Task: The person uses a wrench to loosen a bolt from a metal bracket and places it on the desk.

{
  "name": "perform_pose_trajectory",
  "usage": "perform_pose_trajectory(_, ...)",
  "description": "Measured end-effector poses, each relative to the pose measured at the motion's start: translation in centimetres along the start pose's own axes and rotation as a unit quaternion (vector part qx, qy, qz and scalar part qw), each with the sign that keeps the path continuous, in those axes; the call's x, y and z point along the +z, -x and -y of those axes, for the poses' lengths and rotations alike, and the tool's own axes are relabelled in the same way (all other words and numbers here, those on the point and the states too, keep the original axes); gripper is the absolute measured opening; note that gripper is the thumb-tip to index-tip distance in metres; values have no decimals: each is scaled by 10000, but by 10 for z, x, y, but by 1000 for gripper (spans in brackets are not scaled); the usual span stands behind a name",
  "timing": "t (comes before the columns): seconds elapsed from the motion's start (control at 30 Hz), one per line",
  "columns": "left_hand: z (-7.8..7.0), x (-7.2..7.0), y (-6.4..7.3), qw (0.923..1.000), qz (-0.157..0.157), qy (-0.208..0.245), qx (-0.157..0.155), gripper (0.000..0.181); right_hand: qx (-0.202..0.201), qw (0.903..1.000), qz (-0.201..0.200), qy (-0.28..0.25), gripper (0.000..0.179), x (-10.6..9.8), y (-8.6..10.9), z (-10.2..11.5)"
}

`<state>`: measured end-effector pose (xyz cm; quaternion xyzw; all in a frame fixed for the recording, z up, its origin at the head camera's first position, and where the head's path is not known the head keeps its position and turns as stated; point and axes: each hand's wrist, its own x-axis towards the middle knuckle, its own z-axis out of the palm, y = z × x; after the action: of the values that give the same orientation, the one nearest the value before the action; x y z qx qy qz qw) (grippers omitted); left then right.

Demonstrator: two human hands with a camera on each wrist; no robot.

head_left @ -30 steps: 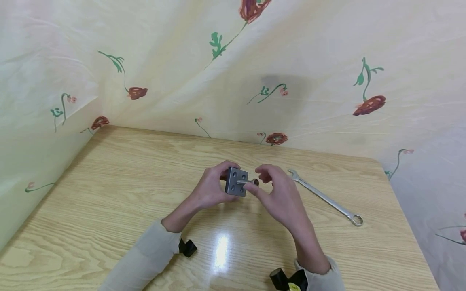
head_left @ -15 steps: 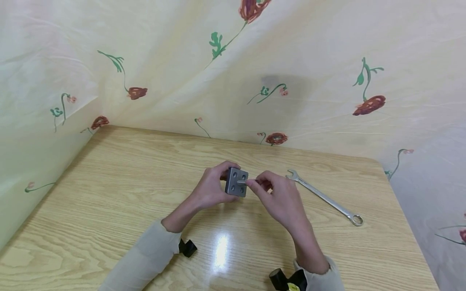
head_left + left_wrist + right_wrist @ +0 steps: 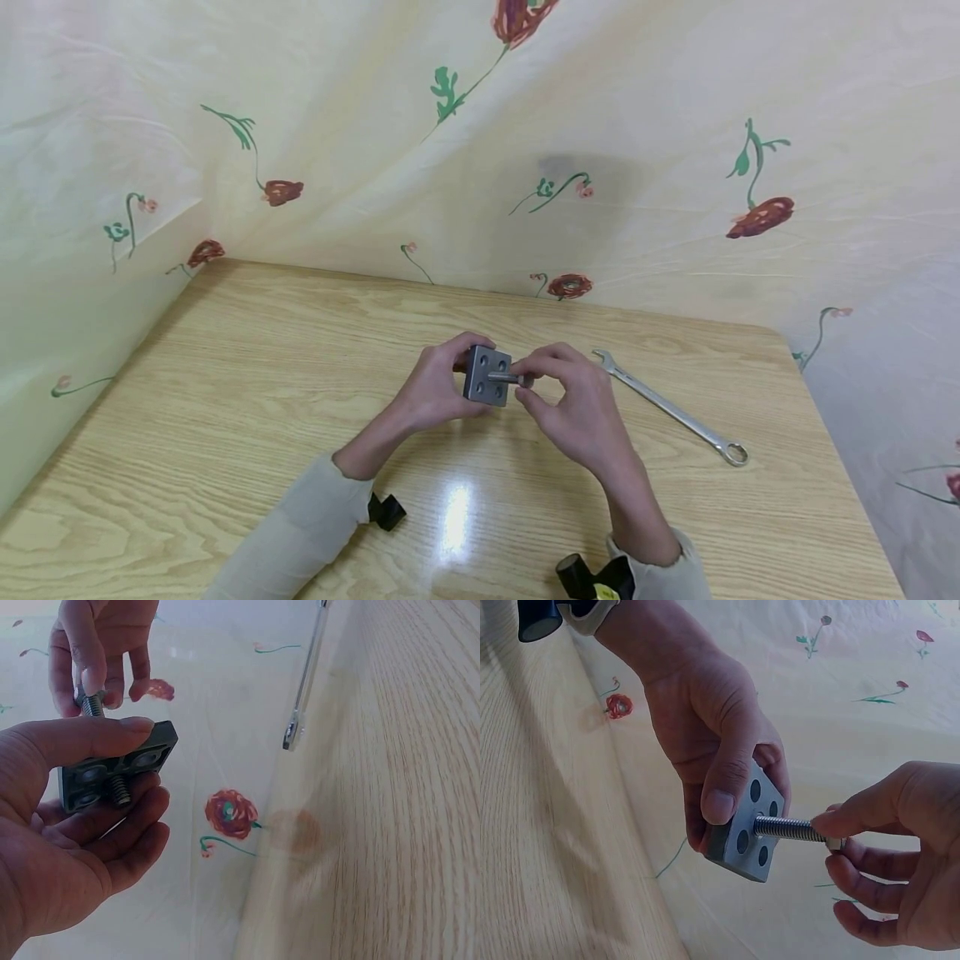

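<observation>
My left hand (image 3: 446, 379) grips a grey metal block (image 3: 480, 375) by its edges, held up off the table. Several round holes show in the block's face around a central threaded bolt (image 3: 791, 829). In the left wrist view the bolt's threaded end (image 3: 120, 791) sticks out of the block's other side. At the bolt's hex head (image 3: 836, 843), my right hand (image 3: 576, 404) pinches with its fingertips; the remaining fingers are loosely bent. Part of the head is hidden behind those fingers.
A combination wrench (image 3: 667, 406) lies on the wooden table (image 3: 247, 400) to the right of my right hand. Flower-printed cloth (image 3: 360, 167) stands behind the table and along its sides. Black wrist cameras (image 3: 388, 512) sit at both cuffs.
The left hand and block stay put. My right fingers first loosened from the bolt head, closed on it half a second ago, and now hold it with the index finger and thumb shifted.
</observation>
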<state>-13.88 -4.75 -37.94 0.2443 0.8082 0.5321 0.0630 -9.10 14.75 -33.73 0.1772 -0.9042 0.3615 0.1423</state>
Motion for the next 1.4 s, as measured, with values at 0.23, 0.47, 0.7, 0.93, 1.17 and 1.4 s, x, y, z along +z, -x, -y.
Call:
perform_pose_trajectory(0.23,-1,0,0,10000,18,20,7,68,-249,9997,-62,10,23,1,0,-1)
perform_pose_trajectory(0.47,0,0,0,10000,9,-67,-65,69,387,9989,263,55,48,-1,-3,1)
perform_pose_trajectory(0.7,0,-1,1,10000,0,-84,-22,69,1798,9808,717,229,41,-3,-4,2)
perform_pose_trajectory(0.93,-1,-1,1,9999,9,-117,20,68,1634,9843,622,227,38,0,-3,2)
perform_pose_trajectory(1.17,-1,0,1,9999,8,-155,-8,69,682,9973,165,194,17,1,-2,2)
perform_pose_trajectory(1.4,-1,0,1,9999,-27,-109,-38,68,26,10000,7,83,16,-1,-1,1)
